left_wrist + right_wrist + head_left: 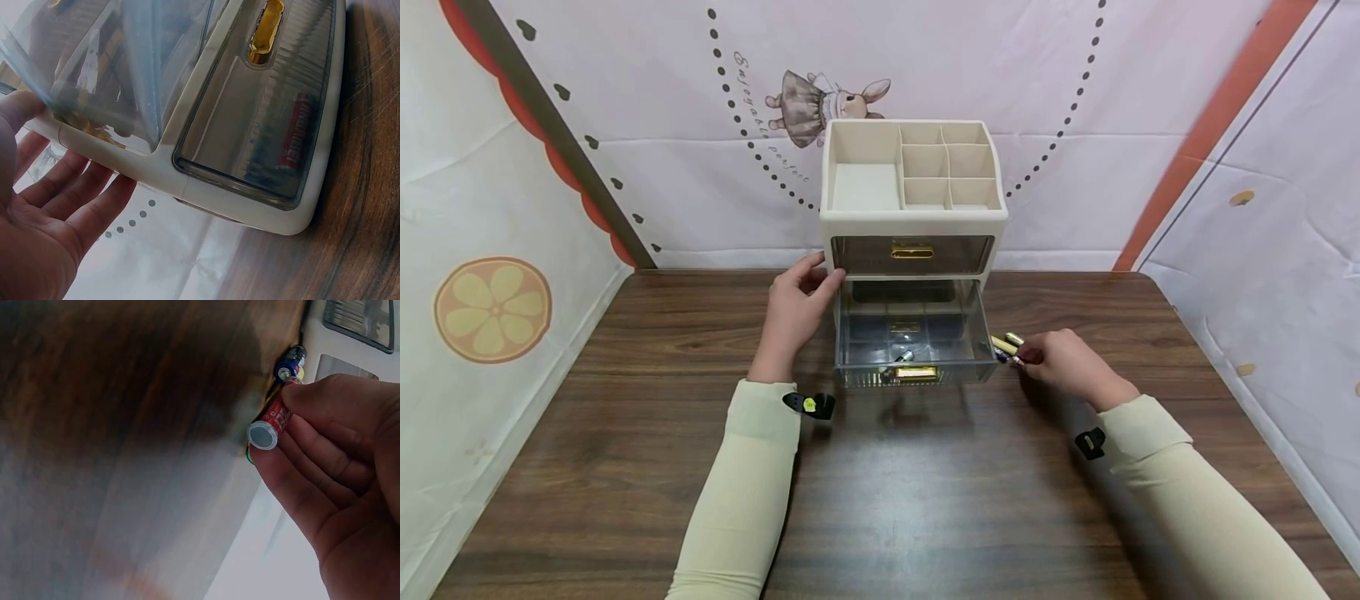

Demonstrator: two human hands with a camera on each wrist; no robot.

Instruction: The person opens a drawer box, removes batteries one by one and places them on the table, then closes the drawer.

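Wooden table (625,467) bearing organizer (913,217), batteries (1006,345)

A dark wood-grain bench (925,500) fills the lower part of the head view, its surface faintly glossy under soft, even light. Behind and to both sides hang pale fabric backdrops (1075,83) — creased in places. The back one shows a cartoon rabbit in a dress (827,104), dotted arcs and cursive lettering. The left panel carries an orange-slice print (492,309) and a red scalloped edge; an orange stripe (1217,117) runs diagonally on the right.

Glossy clear plastic drawer (916,337), matt cream plastic organizer (913,171), wood-grain table (880,483), metal-capped battery (273,424)
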